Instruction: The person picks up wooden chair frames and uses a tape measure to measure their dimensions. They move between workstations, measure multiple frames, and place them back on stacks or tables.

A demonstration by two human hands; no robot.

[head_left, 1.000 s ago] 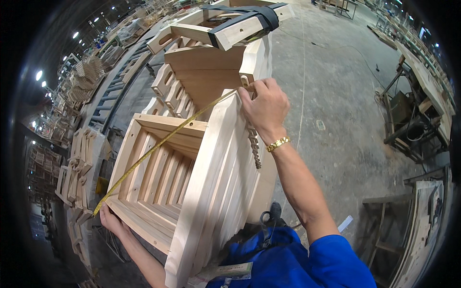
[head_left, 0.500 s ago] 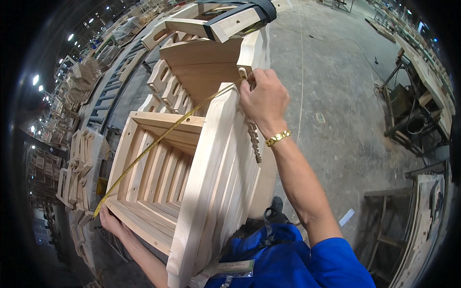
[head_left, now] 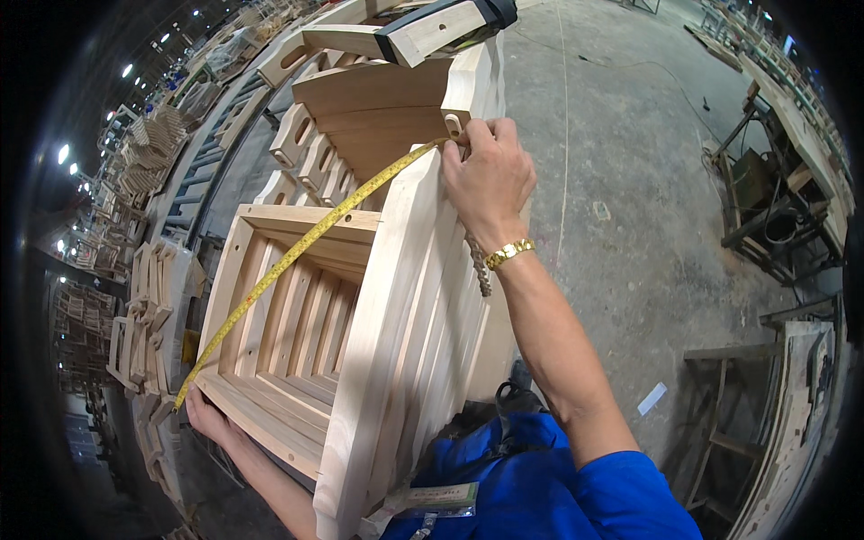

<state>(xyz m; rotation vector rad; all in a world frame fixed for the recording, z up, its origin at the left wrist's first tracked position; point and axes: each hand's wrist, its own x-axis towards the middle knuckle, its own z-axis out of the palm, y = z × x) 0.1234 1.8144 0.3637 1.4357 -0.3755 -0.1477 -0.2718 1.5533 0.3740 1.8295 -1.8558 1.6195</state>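
A yellow tape measure blade runs slantwise over the open top of a stack of nested pale wooden frames. At its far right end, my right hand is closed with bent fingers around the blade, beside the top of a thick wooden post. A gold-coloured band circles that wrist. My left hand pinches the blade at the stack's near left corner, where its tip pokes out just past my fingers. Whether a tape case sits inside my right hand is hidden.
Beyond stands another stack of wooden frames, topped by pieces bound with a dark strap. A roller conveyor and piled wooden parts lie left. Workbenches line the right, across a concrete floor.
The blade has twisted to show its broad face and now bows slightly upward. My right hand has shifted a little to the left; my left hand stays at the corner.
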